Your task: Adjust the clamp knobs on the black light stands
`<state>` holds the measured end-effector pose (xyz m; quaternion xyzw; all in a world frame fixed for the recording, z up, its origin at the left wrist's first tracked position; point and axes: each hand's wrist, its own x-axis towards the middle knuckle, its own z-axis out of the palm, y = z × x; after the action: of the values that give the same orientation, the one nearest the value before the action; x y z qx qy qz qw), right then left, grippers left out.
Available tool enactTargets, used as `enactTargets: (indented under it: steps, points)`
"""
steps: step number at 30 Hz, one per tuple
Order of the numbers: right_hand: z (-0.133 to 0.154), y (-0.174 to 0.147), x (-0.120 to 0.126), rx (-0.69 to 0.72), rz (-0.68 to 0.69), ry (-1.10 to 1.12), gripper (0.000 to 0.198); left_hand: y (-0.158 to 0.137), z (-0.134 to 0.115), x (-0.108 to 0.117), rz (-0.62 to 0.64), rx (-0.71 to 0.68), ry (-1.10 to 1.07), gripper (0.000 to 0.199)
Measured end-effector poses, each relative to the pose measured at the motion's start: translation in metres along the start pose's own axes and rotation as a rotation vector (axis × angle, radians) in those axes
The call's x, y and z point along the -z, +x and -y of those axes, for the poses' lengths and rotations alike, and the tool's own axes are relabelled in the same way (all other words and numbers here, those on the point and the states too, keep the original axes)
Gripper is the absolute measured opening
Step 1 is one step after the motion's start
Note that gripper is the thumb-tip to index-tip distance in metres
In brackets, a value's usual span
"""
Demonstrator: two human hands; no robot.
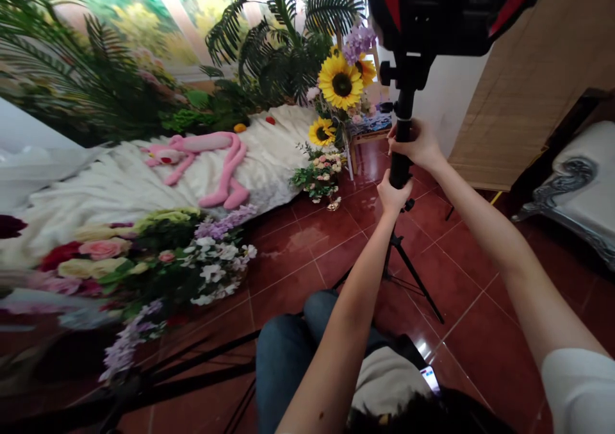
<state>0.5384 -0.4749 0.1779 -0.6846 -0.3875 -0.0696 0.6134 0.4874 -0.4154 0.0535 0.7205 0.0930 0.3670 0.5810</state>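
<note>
In my head view, both my hands close narrowly around a black pole (400,170), a little above three o'clock from the middle of the view. My right hand (419,143) is the upper one, wrapped just under the pole's upper joint; my left hand (394,194) grips lower, just above a small knob (409,204). A short stretch of pole shows between the two. The pole's long axis runs nearly from twelve to six o'clock, its top tipping slightly toward one. From my hands, the black-and-red fixture (444,14) sits at about half past twelve, cut off by the view's top edge, so my right hand is the nearer to it. The tripod legs (419,283) spread out below, toward five and seven o'clock from my grip, and my left hand is nearer to those. My left arm reaches up from six o'clock, my right from four.

Around this, sunflowers (341,84) stand between twelve and one o'clock from the middle, well apart from my hands. At about ten, a pink toy (211,143) lies on white cloth (103,184), with a bank of flowers (211,264) at eight. A pale chair (589,177) stands at three. Jeans-covered legs (283,350) show toward six, and a phone (430,380) glows between four and five; I cannot tell what supports it.
</note>
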Motion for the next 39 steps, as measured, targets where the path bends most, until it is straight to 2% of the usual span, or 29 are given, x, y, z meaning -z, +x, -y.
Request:
enactTargets:
  steps: [6,17,22,24,26,28,30,34,37,39]
  points:
    - [0.003,0.012,-0.002,0.014,-0.060,-0.013,0.029,-0.001,0.001,-0.002,0.008,0.002,0.011,0.032]
    - [-0.004,-0.007,-0.013,0.074,-0.210,-0.166,0.020,0.004,0.011,-0.005,0.006,0.045,0.005,0.033]
    - [0.004,-0.011,-0.006,0.077,-0.160,-0.265,0.027,0.005,0.009,-0.004,0.050,0.071,0.039,0.024]
    - [0.009,-0.025,-0.004,0.094,-0.193,-0.289,0.035,0.005,0.008,-0.003,0.057,0.072,0.040,0.021]
    - [0.012,-0.051,-0.005,0.126,-0.336,-0.316,0.039,0.005,0.007,-0.002,0.062,0.076,0.033,0.020]
    - [0.010,-0.085,-0.008,0.150,-0.503,-0.369,0.033,0.004,0.006,-0.001,0.062,0.083,0.031,0.019]
    - [0.001,-0.119,-0.012,0.133,-0.570,-0.435,0.026,0.003,0.005,0.000,0.059,0.079,0.029,0.019]
    - [-0.032,-0.160,-0.016,-0.063,-0.490,-0.434,0.027,0.003,0.004,0.000,0.064,0.058,0.023,0.017]
    - [-0.052,-0.166,-0.018,-0.233,-0.373,-0.343,0.033,0.004,0.005,0.000,0.072,0.055,0.033,0.017]
    - [-0.062,-0.164,-0.021,-0.283,-0.344,-0.290,0.034,0.004,0.005,0.000,0.077,0.054,0.035,0.016]
